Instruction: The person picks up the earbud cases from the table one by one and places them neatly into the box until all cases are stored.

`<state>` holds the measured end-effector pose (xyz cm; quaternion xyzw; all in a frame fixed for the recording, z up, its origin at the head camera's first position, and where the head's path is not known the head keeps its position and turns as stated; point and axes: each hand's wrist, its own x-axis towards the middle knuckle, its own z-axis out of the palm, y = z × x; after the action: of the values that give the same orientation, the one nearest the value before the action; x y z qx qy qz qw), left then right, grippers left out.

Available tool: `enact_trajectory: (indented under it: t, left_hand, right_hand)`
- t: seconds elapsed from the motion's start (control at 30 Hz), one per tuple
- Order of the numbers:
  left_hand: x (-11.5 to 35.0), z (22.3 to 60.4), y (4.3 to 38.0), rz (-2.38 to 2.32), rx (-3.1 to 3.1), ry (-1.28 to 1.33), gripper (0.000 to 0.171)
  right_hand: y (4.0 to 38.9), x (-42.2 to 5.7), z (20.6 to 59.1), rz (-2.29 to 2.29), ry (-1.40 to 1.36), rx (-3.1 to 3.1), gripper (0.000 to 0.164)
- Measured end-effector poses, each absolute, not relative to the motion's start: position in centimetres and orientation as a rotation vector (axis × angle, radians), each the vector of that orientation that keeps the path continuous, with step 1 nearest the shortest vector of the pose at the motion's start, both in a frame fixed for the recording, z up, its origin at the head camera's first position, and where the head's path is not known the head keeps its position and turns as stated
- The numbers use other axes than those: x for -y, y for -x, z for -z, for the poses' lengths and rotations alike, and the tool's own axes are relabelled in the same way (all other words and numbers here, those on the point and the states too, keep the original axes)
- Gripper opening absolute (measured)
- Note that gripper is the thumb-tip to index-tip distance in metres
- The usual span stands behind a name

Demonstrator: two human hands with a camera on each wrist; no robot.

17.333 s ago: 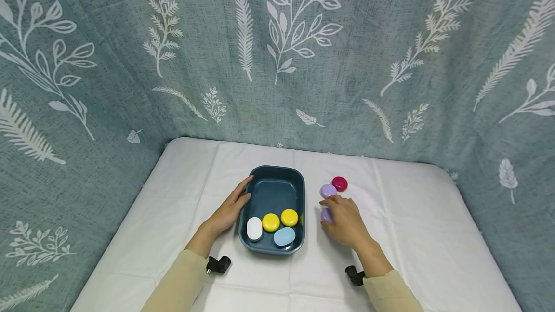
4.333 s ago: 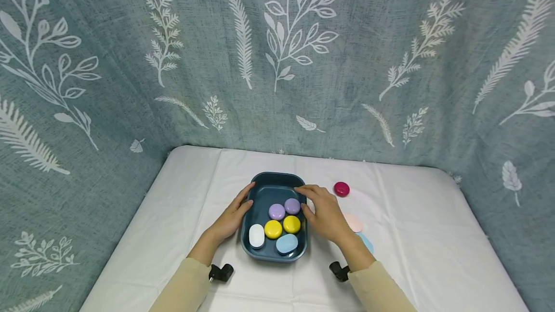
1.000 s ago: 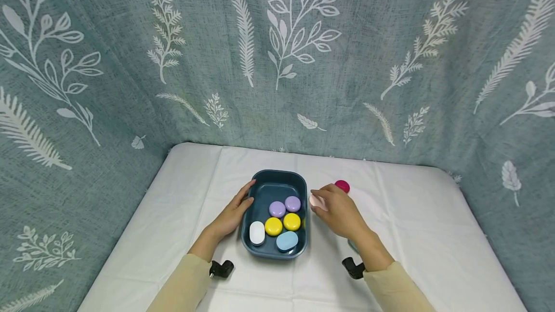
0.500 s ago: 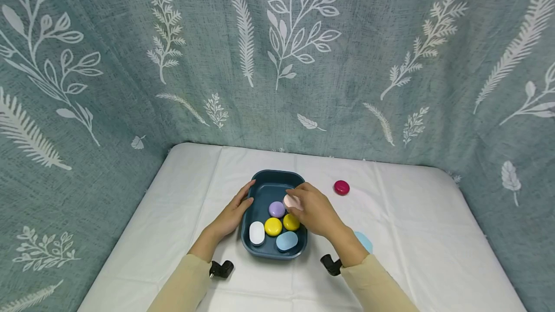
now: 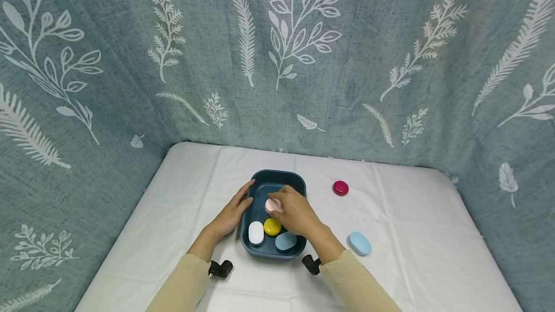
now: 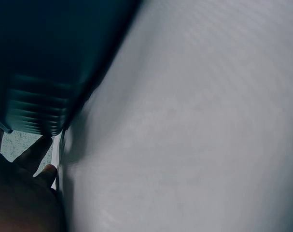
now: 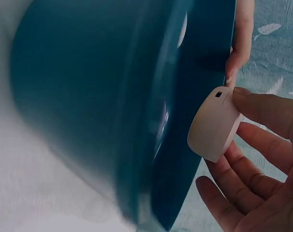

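My right hand [image 5: 295, 212] is over the dark blue tray [image 5: 277, 171], pinching a pale pink rounded case [image 5: 273, 206]. In the right wrist view the pink case [image 7: 211, 128] shows a small dark slot; thumb and fingertips hold it at the tray's rim. My left hand [image 5: 230, 213] rests against the tray's left side, fingers fairly straight. The left wrist view has its fingers touching the outer wall. Inside the tray lie a white oval piece [image 5: 256, 233], a yellow round piece [image 5: 272, 227] and a light blue oval piece [image 5: 285, 241]. My right hand hides the purple pieces and another yellow one.
On the white cloth [image 5: 403, 254] right of the tray lie a crimson round piece [image 5: 340, 188] towards the back and a light blue oval piece [image 5: 359, 243] nearer the front. A patterned curtain [image 5: 277, 110] hangs behind the table.
The right hand has carried the pink case leftward from beside the tray to over its middle. Earlier, both purple pieces went into the tray. The left hand stays in place.
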<state>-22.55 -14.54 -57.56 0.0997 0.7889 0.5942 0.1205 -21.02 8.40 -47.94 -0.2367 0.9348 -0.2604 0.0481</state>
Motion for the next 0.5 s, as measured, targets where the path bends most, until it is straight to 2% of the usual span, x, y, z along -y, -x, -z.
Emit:
enact_trajectory:
  t: [0.5]
  left_hand:
    - [14.6,57.8,22.6,-1.738,-2.317,-0.29,0.052]
  right_hand:
    - [21.5,-5.6,48.6,0.593,0.676,-2.922,0.044]
